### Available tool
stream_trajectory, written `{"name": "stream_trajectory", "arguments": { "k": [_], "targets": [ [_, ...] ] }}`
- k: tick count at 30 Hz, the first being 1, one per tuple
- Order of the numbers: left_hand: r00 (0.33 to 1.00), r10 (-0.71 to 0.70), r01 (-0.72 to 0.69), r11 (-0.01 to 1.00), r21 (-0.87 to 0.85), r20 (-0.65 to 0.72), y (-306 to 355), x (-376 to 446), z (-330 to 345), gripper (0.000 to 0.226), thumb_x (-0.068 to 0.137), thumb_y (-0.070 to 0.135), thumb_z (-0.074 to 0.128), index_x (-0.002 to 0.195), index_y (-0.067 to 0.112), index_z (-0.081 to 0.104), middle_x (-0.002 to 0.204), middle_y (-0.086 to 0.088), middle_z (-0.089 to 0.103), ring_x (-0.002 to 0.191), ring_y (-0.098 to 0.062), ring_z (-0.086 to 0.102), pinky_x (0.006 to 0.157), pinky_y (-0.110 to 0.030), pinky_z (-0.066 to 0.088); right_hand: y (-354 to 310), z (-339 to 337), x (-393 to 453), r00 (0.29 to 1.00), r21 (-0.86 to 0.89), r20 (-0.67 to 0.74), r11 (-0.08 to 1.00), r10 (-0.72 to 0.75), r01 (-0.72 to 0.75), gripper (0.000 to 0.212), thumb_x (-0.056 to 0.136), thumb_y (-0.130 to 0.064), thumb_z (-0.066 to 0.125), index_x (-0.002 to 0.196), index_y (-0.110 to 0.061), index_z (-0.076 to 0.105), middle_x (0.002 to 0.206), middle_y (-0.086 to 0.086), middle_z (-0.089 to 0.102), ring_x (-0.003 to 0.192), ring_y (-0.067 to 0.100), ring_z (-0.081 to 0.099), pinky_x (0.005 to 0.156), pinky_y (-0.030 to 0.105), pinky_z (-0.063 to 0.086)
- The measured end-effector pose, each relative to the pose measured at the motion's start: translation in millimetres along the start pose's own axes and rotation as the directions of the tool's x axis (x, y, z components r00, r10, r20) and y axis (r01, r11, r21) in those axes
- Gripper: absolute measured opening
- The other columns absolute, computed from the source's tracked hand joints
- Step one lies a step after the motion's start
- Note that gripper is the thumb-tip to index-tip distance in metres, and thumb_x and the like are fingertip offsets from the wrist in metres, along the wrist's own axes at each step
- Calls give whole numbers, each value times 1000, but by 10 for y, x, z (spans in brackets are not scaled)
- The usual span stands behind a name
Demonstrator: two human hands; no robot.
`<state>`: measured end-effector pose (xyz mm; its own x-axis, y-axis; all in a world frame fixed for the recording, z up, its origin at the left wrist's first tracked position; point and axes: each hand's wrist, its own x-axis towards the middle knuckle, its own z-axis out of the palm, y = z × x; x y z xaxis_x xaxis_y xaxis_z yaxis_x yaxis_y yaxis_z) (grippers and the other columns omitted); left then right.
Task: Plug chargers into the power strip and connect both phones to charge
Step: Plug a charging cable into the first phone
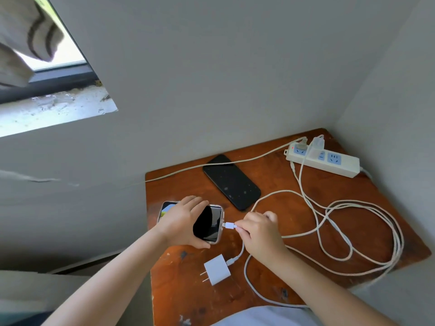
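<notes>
The left hand (pixel 182 222) is gripping the clear-cased phone (pixel 207 224) at the table's (pixel 270 184) nine o'clock edge, while the right hand (pixel 260 234), fingers pinched on the white cable plug (pixel 229 225), is pressing it against the phone's port, the power strip (pixel 329 161) sitting at one o'clock.

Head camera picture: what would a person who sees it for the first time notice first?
First the two hands at the centre of the wooden table: the left hand holds a phone flat, and the right hand brings a white cable plug to its end. Next, a black phone lies behind them, a loose white charger in front, and a power strip at the far right corner.
</notes>
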<state>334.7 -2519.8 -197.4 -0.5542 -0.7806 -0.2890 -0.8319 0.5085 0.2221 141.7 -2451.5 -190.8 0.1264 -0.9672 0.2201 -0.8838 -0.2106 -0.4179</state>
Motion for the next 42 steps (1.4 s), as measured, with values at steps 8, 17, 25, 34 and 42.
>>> {"name": "stream_trajectory", "arguments": {
  "k": [8, 17, 25, 34, 42],
  "targets": [
    [999, 0, 0, 1000, -11, 42, 33, 35, -6, 94, 67, 64, 63, 140, 21, 24, 148, -1, 32, 137, -21, 21, 110, -32, 25, -23, -23, 17, 1000, -43, -23, 999, 3, -4, 20, 48, -8, 89, 60, -14, 74, 55, 2, 71, 48, 19, 66, 56, 35, 55],
    [996, 83, -84, 996, 38, 28, 83, 76, 32, 92, 69, 60, 64, 140, 17, 25, 144, -5, 36, 131, -22, 27, 107, -31, 29, -19, 61, -23, 1000, -40, -29, 999, -3, 2, 21, 48, -6, 89, 58, -14, 73, 53, 2, 70, 47, 15, 65, 55, 35, 55],
    [992, 126, -125, 991, 43, -5, 93, 61, 28, 91, 66, 60, 66, 137, 14, 32, 142, -6, 40, 129, -22, 30, 107, -30, 28, 33, 55, 12, 997, -31, -39, 998, -64, 63, 21, 48, -7, 89, 60, -16, 73, 56, 1, 71, 49, 16, 66, 57, 34, 55],
    [991, 133, -132, 989, 62, -3, 119, 48, 16, 90, 69, 57, 65, 138, 13, 29, 144, -5, 36, 132, -22, 26, 107, -29, 27, -32, 127, -88, 995, -20, -98, 999, -31, 29, 21, 48, -9, 89, 60, -15, 73, 53, -1, 70, 50, 11, 65, 58, 33, 55],
    [991, 137, -137, 988, 65, 1, 127, 42, 23, 91, 70, 58, 63, 140, 14, 25, 147, -4, 32, 134, -21, 22, 109, -26, 23, 39, 116, -28, 989, -9, -113, 996, -91, 90, 21, 49, -5, 88, 61, -14, 73, 56, 1, 71, 53, 12, 66, 63, 36, 55]
  ]
}}
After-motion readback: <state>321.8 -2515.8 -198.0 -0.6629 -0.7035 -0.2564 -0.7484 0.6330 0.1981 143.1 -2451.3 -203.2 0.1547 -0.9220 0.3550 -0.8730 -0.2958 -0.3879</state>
